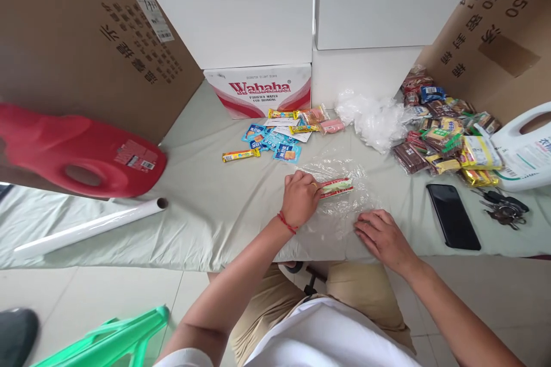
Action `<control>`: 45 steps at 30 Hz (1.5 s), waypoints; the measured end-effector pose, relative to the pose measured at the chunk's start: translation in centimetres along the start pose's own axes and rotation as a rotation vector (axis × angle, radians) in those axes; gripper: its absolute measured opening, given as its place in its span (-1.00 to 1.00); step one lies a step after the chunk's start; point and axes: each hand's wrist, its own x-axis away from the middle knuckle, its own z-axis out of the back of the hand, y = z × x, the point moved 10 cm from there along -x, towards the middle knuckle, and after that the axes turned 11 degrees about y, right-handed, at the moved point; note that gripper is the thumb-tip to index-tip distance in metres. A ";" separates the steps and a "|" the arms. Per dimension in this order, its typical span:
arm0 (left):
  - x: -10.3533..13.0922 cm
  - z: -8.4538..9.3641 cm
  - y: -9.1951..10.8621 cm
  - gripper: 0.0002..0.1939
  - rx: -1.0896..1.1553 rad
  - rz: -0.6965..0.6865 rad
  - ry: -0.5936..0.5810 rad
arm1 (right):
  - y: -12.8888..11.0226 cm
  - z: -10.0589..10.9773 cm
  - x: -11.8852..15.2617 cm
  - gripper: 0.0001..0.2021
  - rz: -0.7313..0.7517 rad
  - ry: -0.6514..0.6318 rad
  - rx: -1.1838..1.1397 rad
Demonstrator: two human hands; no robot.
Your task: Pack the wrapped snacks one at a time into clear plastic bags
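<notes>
My left hand (pixel 301 198) has its fingers closed on the left end of a red and pale green snack packet (pixel 337 187). Under the packet, a clear plastic bag (pixel 329 229) is spread on the cloth-covered table (pixel 193 212). At the bag's right edge rests my right hand (pixel 379 235), palm down, fingers stretched out. Beyond my left hand are blue sachets (pixel 287 152), yellow-wrapped bars (pixel 241 155), white cards and a pink packet (pixel 332 126). Crumpled clear bags (pixel 374 120) are heaped farther back on the right.
Many wrapped snacks (pixel 443 129), a white jug (pixel 527 152), a black phone (pixel 453 217) and keys (pixel 505 208) stand or lie right. At left are a red jug (pixel 86 155) and white tube (pixel 90 227). A Wahaha box (pixel 264 90) stands behind.
</notes>
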 end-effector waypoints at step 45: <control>4.8 0.9 -10.5 -0.59 0.017 0.480 0.158 | 10.1 -1.5 -16.1 -0.13 -0.388 -0.518 -0.351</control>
